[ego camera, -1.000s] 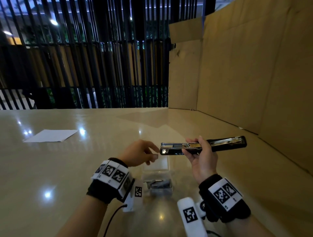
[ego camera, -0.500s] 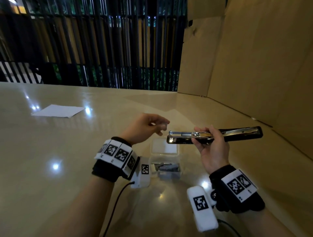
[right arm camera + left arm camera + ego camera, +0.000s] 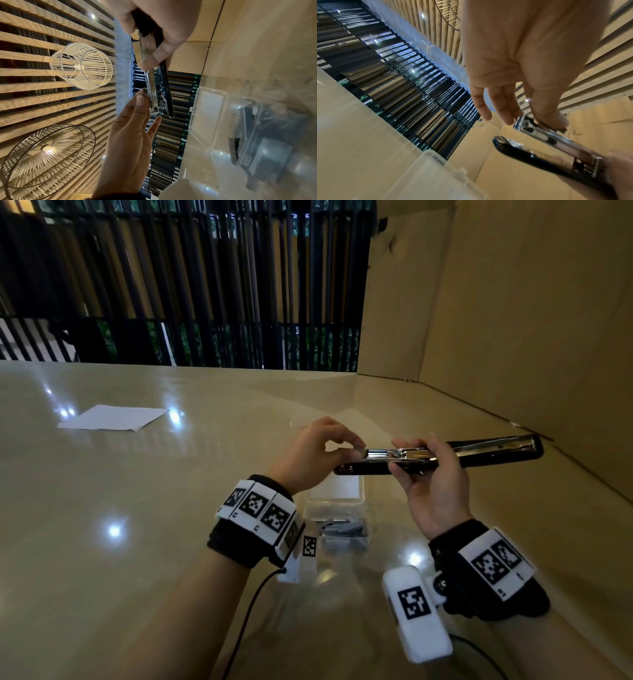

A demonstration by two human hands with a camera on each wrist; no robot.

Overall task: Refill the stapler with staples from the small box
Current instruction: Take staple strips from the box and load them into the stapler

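A long black stapler (image 3: 496, 451) is opened flat and held above the table, its silver magazine facing up. My right hand (image 3: 402, 457) grips it round the middle, fingers over the far side and thumb below. At the magazine's front end my left hand (image 3: 356, 451) pinches a short grey staple strip (image 3: 358, 455) between thumb and forefinger. In the left wrist view the thumb (image 3: 553, 119) presses on the magazine tip of the stapler (image 3: 539, 155). Below the hands the small clear box (image 3: 342, 545) stands with its lid (image 3: 334, 491) open and grey staples inside.
The glossy beige table (image 3: 102, 542) carries a white paper sheet (image 3: 113, 417) at the far left. A tall cardboard wall (image 3: 513, 320) closes off the right side. Black slats (image 3: 188, 285) stand behind the table's far edge. A cable trails from my left wrist.
My left hand rose from the box and moved right to the stapler's front end, where it now pinches. The right hand kept the stapler level.
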